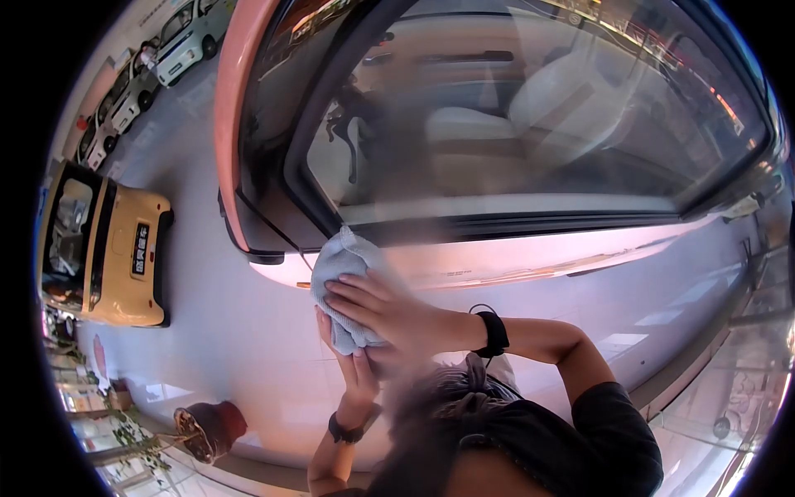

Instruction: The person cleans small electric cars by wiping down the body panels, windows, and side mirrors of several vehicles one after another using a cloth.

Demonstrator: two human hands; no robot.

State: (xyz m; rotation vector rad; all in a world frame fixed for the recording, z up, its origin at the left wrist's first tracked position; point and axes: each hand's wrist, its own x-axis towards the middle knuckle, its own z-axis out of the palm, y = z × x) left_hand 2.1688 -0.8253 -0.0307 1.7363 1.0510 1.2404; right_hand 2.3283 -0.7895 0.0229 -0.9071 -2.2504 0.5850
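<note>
A grey-blue cloth (341,265) is folded and bunched between my two hands, beside the lower front corner of the window (530,141) of a pink car (464,263). My right hand (389,313) lies over the cloth, its fingers pressed on it. From below, my left hand (358,373) grips the cloth's lower end, with part of that hand hidden behind the cloth and my right hand. The cloth's top tip touches or overlaps the black window trim (431,229). Pale seats show through the glass. Each wrist wears a black band.
A yellow car (128,257) stands on the glossy floor (207,331) at the left. White cars (186,41) are lined up at the upper left, where a person (149,55) is near them. A potted plant (211,431) is at the lower left, and glass panels (720,398) line the right.
</note>
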